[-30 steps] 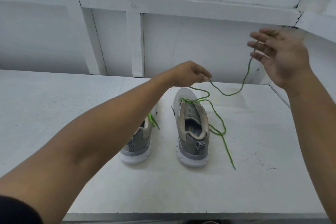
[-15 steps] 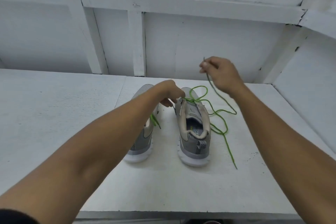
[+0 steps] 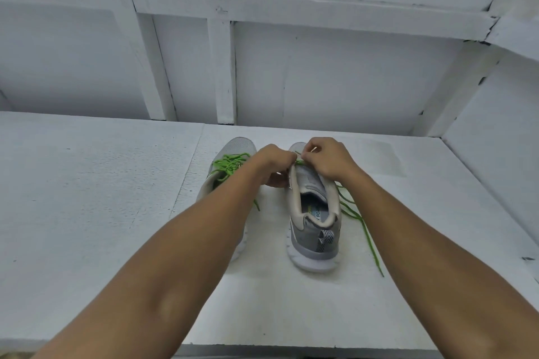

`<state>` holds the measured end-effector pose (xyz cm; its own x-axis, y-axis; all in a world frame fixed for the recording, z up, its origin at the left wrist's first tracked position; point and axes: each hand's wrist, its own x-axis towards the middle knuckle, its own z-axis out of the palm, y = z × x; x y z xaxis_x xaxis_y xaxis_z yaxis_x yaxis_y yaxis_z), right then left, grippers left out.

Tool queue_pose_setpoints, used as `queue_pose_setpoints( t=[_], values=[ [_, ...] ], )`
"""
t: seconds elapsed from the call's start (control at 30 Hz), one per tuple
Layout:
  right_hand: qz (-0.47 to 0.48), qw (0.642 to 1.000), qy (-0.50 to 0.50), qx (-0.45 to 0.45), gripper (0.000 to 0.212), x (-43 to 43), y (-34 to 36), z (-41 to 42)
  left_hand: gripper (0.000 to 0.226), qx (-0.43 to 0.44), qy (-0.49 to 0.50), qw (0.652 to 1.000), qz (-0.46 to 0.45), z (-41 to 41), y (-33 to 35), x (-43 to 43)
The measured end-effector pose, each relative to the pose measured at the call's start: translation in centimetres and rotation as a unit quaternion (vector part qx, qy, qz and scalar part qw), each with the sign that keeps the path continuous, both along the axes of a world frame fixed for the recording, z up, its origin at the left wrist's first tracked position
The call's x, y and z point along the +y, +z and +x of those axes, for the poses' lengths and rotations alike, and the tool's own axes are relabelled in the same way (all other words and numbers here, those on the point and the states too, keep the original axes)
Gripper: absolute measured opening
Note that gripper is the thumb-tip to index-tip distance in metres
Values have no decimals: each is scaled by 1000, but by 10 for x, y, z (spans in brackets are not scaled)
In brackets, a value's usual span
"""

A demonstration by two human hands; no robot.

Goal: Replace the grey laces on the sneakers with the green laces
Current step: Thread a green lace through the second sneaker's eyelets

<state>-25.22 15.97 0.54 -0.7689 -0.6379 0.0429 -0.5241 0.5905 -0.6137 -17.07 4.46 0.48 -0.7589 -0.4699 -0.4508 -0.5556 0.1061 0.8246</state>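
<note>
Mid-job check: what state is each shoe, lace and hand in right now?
Left sneaker: upright, laced green.
Right sneaker: upright, only partly laced.
Loose green lace: trailing on the table right of that sneaker.
Left hand: grips the right sneaker's upper.
Right hand: pinches the lace at the eyelets.

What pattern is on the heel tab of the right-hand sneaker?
A black-and-white zigzag on the heel tab, seen best in the head view.
</note>
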Motion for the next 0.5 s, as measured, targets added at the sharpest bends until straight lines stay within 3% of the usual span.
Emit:
queue_pose_setpoints(
  t=[0.3,0.5],
  values=[
    [-30,999,-5,-17,12,-1,-6,1,22,27,25,999,3,2,-1,0],
    [23,998,42,-33,8,-2,-1,-2,20,14,26,999,28,3,-3,-4]
  ],
)
